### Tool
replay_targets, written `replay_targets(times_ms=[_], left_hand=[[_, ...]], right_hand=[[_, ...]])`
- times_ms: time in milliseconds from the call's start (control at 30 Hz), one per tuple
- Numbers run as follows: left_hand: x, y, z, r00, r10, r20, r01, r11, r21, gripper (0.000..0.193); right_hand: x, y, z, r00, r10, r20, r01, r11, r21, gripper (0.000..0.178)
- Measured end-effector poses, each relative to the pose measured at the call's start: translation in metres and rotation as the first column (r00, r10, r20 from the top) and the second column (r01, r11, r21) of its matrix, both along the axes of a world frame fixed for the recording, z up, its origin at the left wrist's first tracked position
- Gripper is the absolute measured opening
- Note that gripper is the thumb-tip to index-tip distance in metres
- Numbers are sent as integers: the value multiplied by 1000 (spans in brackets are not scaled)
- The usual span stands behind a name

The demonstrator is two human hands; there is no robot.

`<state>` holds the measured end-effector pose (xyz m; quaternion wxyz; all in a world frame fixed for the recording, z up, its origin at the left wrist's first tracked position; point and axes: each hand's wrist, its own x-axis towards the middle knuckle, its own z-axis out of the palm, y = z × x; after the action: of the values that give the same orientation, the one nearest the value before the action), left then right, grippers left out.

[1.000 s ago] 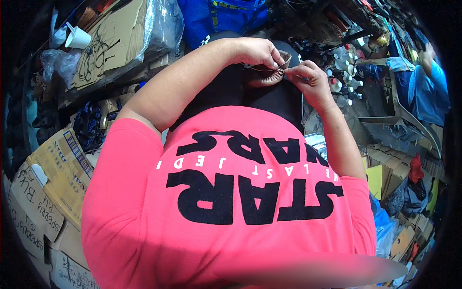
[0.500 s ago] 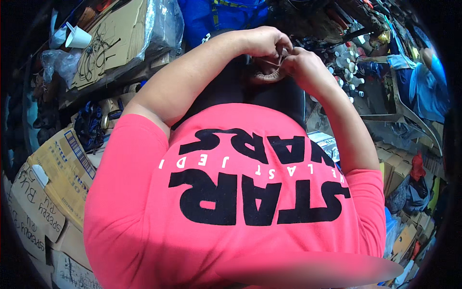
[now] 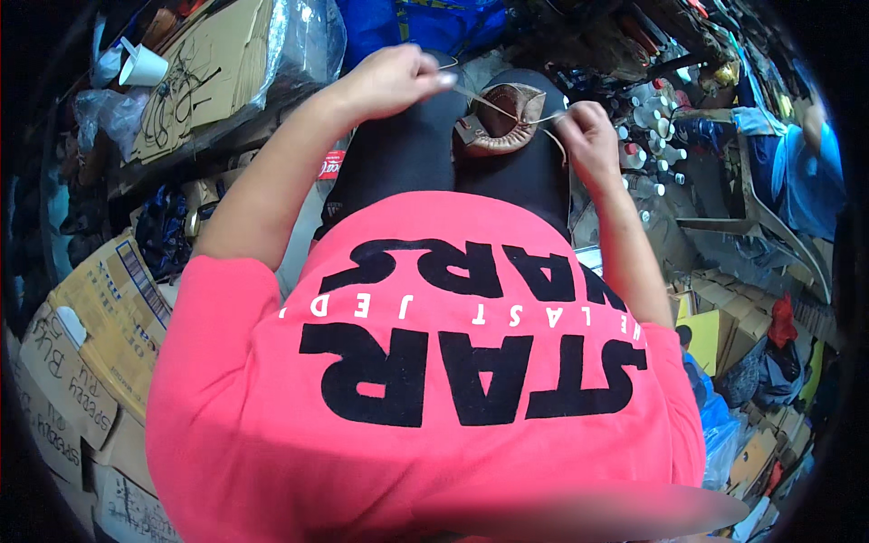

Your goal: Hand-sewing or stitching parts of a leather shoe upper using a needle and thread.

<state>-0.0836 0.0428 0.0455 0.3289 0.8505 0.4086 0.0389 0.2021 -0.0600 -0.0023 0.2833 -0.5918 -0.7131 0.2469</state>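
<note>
A brown leather shoe (image 3: 502, 145) with a puckered, stitched rim rests on my dark-trousered thighs. Thin pale cord (image 3: 489, 101) runs from it to both sides; whether it is lace or thread I cannot tell. My left hand (image 3: 398, 81), up and left of the shoe, pinches one length of the cord, and a thin loose loop shows by its fingertips. Close to the shoe's right side, my right hand (image 3: 588, 136) is closed on the other length. Both lengths look taut and meet at the shoe's edge.
Stacked flat cardboard (image 3: 213, 72) and a white cup (image 3: 143, 68) stand at the upper left. Several capped bottles (image 3: 652, 118) crowd the right, near a metal-framed stand (image 3: 769, 217). A blue bag (image 3: 416, 27) lies beyond my knees, and cardboard boxes (image 3: 109, 312) fill the lower left.
My hands have moved apart from close together over the shoe, the left going left and the right going right. The cord now stretches between them, and more of the shoe shows.
</note>
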Motion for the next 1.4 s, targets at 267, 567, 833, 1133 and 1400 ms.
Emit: replay_targets(times_ms=[267,567,833,1133,1400], left_hand=[[65,-30,-4,288,770,569,448,417,-791,39],[13,23,-20,575,619,536,-82,695,-714,41],[40,-2,-16,920,-29,390,-9,995,96,36],[101,-6,-31,919,-40,391,161,946,-282,20],[95,14,-36,914,65,400,193,799,-570,18]], right_hand=[[-10,7,2,-410,-423,-808,-264,903,-339,42],[26,-40,18,88,-686,-722,1,725,-689,31],[40,-19,46,981,-195,-27,187,968,-170,27],[-13,-6,61,975,217,47,-188,918,-349,23],[4,-41,85,947,-105,-303,45,979,-200,9]])
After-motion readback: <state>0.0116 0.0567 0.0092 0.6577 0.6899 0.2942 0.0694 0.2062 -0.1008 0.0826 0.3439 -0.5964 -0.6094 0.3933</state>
